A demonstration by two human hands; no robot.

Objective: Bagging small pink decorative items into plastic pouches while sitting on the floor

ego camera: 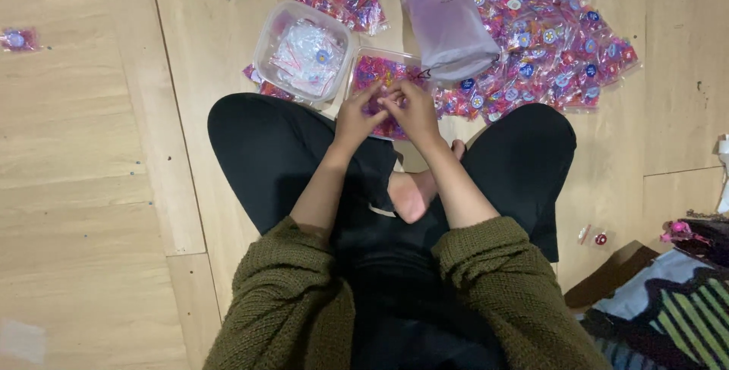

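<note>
Two hands meet over a clear tray of pink and red packets set on the wooden floor before our crossed legs; our left hand and right hand pinch together at something too small to tell. Just left sits a round clear tub; behind, a grey pouch rests on a heap of packets

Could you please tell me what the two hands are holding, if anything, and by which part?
Left hand and right hand meet fingertip to fingertip over the tray of pink packets; whatever they pinch is too small to tell.
</note>
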